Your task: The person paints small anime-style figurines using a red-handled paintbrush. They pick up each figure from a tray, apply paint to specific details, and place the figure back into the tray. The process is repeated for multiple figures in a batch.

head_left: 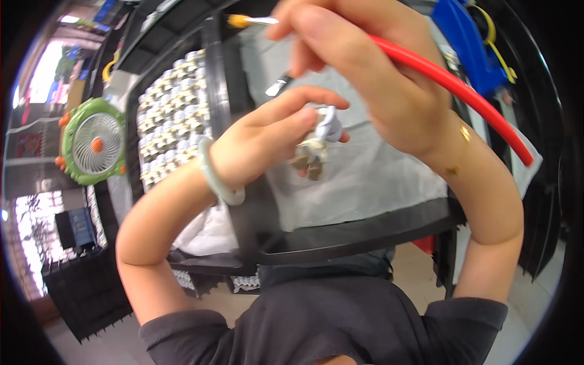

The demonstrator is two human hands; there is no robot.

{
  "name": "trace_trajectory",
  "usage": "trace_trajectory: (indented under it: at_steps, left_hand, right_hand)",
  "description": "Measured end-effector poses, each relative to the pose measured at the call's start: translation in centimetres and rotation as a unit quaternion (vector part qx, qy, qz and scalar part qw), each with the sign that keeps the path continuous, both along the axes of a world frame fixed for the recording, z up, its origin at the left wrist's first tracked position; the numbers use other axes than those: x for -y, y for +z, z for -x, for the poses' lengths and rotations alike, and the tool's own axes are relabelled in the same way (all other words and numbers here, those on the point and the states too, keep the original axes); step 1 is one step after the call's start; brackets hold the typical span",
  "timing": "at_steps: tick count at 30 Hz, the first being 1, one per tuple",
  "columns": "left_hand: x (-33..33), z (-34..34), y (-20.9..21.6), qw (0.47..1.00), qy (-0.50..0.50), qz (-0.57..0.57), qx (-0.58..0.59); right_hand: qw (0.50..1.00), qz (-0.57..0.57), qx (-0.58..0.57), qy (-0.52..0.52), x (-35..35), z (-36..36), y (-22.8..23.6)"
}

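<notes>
My right hand (395,79) is closed around a paintbrush (468,97) with a long red handle. Its silver ferrule and yellowish bristles point left, near the top of the view, apart from anything else. Lower and to the left, my left hand (258,137) pinches a small white figurine (329,125) with cream and brownish parts at its lower end; blur hides its finer shape. The figurine is held above a pale sheet (365,188) lying in a black tray (359,234). Fingers cover part of the figurine, and the brush does not touch it.
Left of my left hand, a black tray holds rows of small white pieces (176,115). A green fan with an orange hub (96,144) stands farther left. A blue plastic container (468,42) is at the upper right, and a black crate (85,298) at the lower left.
</notes>
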State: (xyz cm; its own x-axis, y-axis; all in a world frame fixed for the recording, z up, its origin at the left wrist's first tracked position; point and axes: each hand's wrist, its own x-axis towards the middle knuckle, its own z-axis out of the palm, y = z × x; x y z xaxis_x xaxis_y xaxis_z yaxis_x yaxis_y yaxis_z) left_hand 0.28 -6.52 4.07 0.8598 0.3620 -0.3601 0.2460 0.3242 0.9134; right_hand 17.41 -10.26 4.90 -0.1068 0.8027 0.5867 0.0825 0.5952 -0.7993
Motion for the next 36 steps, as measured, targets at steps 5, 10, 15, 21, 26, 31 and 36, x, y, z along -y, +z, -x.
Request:
trace_trajectory:
  at_steps: [5, 10, 15, 21, 26, 31, 36]
  left_hand:
    - [0.8, 8.0, 0.2, 0.992, 0.071, -0.037, 0.097]
    - [2.4, 10.6, -0.3, 0.981, 0.089, -0.081, 0.150]
    - [2.5, 11.3, -0.9, 0.973, 0.097, -0.075, 0.197]
    - [2.3, 11.4, -0.5, 0.961, 0.083, -0.233, 0.124]
    - [2.4, 11.5, 0.7, 0.805, 0.068, -0.587, -0.061]
    - [3.0, 11.5, 0.4, 0.718, 0.077, -0.679, -0.133]
    - [3.1, 11.5, 0.2, 0.716, 0.097, -0.678, -0.133]
  right_hand:
    - [0.995, 0.030, 0.096, -0.028, 1.3, 1.5, 1.0]
    - [0.993, 0.044, 0.106, -0.035, 1.5, 2.1, 0.2]
    - [0.991, 0.090, 0.101, -0.007, 1.3, 2.1, 0.1]
    - [0.990, 0.093, 0.108, -0.012, 1.3, 2.1, -0.5]
    - [0.986, 0.085, 0.139, -0.029, 1.3, 1.9, -0.7]
    - [0.986, 0.093, 0.140, -0.012, 1.4, 2.4, -1.0]
    - [0.982, 0.101, 0.159, -0.006, 1.3, 2.3, -1.1]
